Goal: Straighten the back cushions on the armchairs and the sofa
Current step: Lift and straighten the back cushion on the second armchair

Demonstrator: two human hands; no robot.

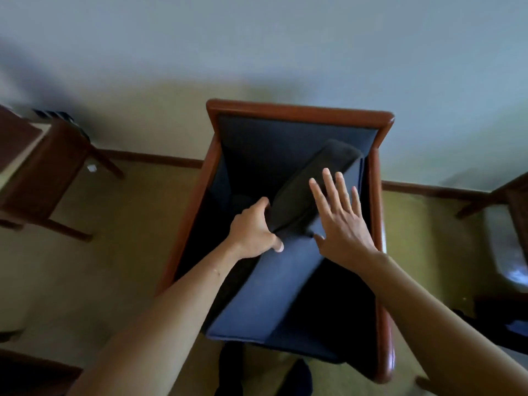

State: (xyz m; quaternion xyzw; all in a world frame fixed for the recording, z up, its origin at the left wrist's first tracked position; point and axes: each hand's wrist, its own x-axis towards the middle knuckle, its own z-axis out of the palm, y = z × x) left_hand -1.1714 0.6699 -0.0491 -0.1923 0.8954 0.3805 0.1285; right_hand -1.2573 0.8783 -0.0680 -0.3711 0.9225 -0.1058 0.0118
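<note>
A wooden-framed armchair with dark blue upholstery stands below me against the wall. Its dark blue back cushion lies tilted diagonally across the seat, the dark top edge pointing to the chair's back right corner. My left hand is shut on the cushion's left edge near the top. My right hand lies flat with fingers spread against the cushion's right side, gripping nothing.
A wooden side table stands to the left of the armchair. Part of another wooden piece of furniture shows at the right edge. Yellowish carpet surrounds the chair, and a wall with a wooden skirting board runs behind.
</note>
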